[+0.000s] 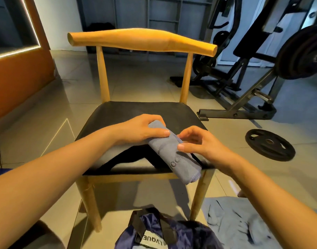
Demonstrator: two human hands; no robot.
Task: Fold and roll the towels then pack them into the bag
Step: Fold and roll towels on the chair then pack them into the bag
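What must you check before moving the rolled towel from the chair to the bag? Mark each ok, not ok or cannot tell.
1. The blue towel is rolled: ok.
2. The left hand grips its far end: ok.
3. The right hand pinches its middle: ok.
4. It lies fully on the chair seat: not ok, near end overhangs.
5. The bag is open: cannot tell, cut off.
6. The grey towel is folded: not ok, crumpled.

left hand (145,129) grips rolled towel (174,155) | right hand (199,142) pinches it | on chair (118,114)
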